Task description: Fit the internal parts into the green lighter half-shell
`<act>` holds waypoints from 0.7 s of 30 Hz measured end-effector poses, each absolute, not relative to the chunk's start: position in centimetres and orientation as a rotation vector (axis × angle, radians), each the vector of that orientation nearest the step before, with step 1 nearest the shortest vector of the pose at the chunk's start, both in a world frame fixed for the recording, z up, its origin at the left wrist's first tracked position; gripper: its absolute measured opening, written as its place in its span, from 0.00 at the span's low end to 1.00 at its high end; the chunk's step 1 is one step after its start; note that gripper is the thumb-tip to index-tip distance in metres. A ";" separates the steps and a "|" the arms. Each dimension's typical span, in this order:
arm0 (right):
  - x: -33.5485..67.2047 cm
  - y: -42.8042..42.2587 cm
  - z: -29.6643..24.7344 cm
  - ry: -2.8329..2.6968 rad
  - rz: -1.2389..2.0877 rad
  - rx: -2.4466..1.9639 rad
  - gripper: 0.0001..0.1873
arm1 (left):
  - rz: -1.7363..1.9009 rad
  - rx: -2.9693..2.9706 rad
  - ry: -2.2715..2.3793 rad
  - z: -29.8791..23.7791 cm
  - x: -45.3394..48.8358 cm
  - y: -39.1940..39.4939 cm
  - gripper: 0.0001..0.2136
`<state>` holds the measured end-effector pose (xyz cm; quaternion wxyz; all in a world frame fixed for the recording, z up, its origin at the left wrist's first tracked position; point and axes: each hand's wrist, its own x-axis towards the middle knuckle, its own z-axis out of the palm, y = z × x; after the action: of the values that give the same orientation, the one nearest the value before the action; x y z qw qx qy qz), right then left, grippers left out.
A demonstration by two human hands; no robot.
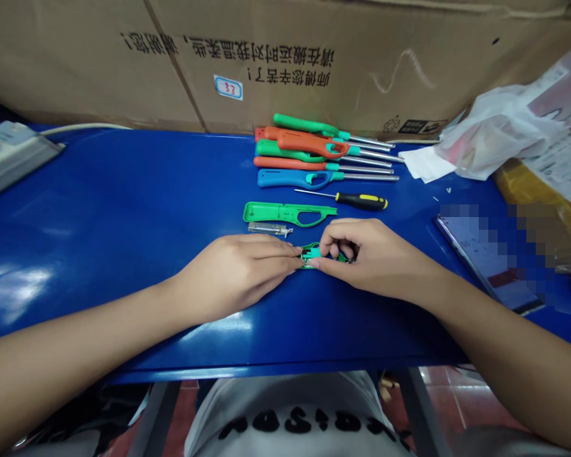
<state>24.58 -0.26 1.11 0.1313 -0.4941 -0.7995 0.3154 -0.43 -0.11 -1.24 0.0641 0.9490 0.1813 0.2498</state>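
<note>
A: What are the hands doing?

B: Both bare hands meet at the front of a blue table point(137, 254). Between them, mostly covered by fingers, is a green casing half point(310, 245) with a teal piece point(313, 252) in it.

A: How does each hand hold it?

B: The left hand point(247, 270) is palm down, fingers together and nearly straight, their tips on the casing's left part. Its thumb is hidden, so I cannot tell whether it pinches or only presses. The right hand point(368, 254) is curled, with a narrow space between thumb and forefinger right at the teal piece; I cannot tell if they close on it.

A: And just beyond?

B: A second green shell point(285, 213) lies with its hollow side up, its trigger loop to the right. A slim metal part point(268, 228) lies just below its left half, near the left fingers. Farther back is a screwdriver point(361, 201) with a black and yellow handle, its shaft pointing left.

A: Anything behind that?

B: A heap of long-nosed lighters point(309, 145) in green, orange, red and blue, metal tubes pointing right, before a large cardboard box point(285, 101). Off to the right lies a phone point(485, 263).
</note>
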 end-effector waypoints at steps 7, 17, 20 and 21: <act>24.5 -0.3 0.6 -2.331 0.838 -1.420 0.10 | 0.693 2.847 0.570 -1.0 -0.2 -0.1 0.11; 24.4 -0.2 0.8 -2.397 0.668 -1.443 0.10 | 0.790 2.758 0.607 -0.9 -0.5 0.1 0.11; 24.4 -0.3 1.0 -2.394 0.659 -1.479 0.10 | 0.881 2.678 0.710 0.2 -1.0 0.9 0.10; 24.4 -0.3 1.0 -2.389 0.661 -1.484 0.11 | 0.905 2.677 0.760 0.5 -1.3 1.4 0.08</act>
<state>24.37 -0.33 1.00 0.1259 -0.5096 -0.8204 0.2269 -1.30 1.37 0.55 0.1073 0.9095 0.2583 0.3075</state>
